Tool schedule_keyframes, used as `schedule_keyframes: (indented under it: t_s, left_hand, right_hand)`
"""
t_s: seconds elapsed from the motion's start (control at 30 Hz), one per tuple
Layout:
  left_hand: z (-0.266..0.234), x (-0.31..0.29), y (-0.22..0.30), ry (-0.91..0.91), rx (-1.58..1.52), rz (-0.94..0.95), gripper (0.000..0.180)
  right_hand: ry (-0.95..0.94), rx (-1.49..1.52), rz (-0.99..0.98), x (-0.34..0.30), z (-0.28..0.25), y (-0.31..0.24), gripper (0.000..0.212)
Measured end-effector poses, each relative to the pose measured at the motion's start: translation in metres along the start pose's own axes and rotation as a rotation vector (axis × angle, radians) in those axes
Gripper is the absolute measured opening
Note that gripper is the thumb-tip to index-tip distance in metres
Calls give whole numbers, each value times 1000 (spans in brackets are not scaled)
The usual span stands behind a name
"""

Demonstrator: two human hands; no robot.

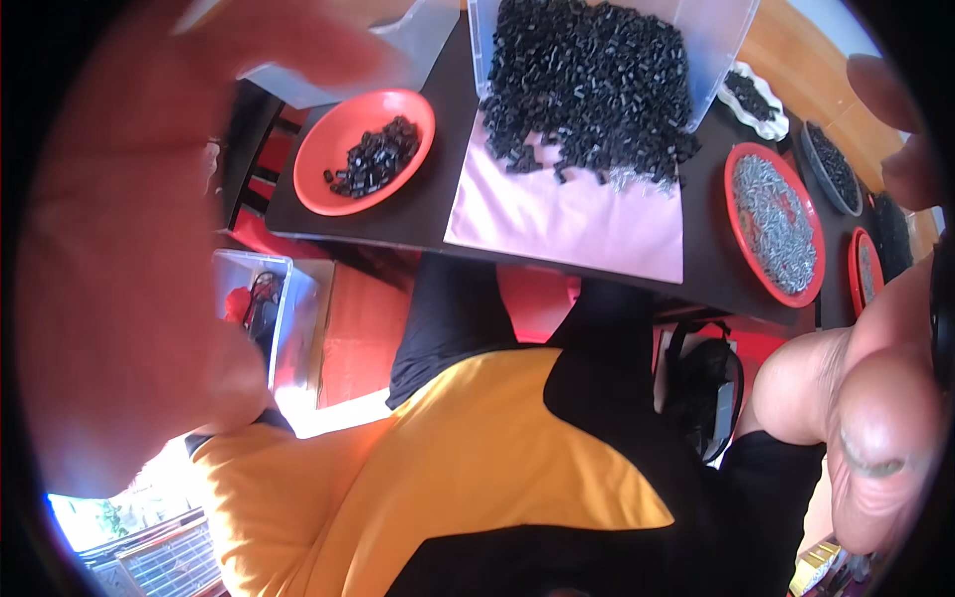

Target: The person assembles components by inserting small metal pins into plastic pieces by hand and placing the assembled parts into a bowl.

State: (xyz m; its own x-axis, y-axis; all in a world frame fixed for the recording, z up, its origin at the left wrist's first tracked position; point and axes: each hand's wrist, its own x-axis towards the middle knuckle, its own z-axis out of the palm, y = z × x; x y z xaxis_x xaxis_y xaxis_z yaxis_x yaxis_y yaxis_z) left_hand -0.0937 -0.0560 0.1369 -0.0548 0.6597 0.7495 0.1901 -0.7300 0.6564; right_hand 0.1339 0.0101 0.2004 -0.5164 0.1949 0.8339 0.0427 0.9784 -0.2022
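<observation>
Close to the camera, my left hand (129, 259) fills the left side, blurred, with a finger stretched out toward the top and apart from the rest. It is open, and I see nothing held in it. My right hand (875, 398) is raised at the right rim, partly cut off. Its fingertips and a nail show, but not whether it grips anything. Beyond the hands, a heap of small black pieces (587, 85) spills from a clear plastic bin (718, 50) onto a pink cloth (567, 224). Small silvery metal pieces (642, 181) lie at the heap's front edge.
On the dark table (711, 269), a red bowl (323, 149) holds black pieces at left. A red dish (814, 284) of silvery pieces stands at right, near a white dish (779, 127) and a grey dish (851, 204). Below left is a clear box (288, 343); a black bag (701, 383) hangs at right.
</observation>
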Motion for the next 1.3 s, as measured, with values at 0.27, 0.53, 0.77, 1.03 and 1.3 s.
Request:
schedule_keyframes:
  t_s: [0.27,0.53,0.77,1.03,1.3]
  left_hand:
    - [13,29,-30,-23,-25,175,23]
    - [-8,62,-23,-100,77,170,20]
    - [-18,53,-28,56,191,140,17]
    - [-32,9,-24,128,292,6,13]
    - [-27,-18,-4,141,428,-93,10]
  right_hand:
    - [46,-223,-97,-60,-54,4,40]
    - [156,-263,-60,-42,-50,14,35]
    - [80,-200,-134,-84,-102,45,30]
    - [26,-129,-77,-61,-83,36,25]
    - [102,-60,452,-118,37,105,12]
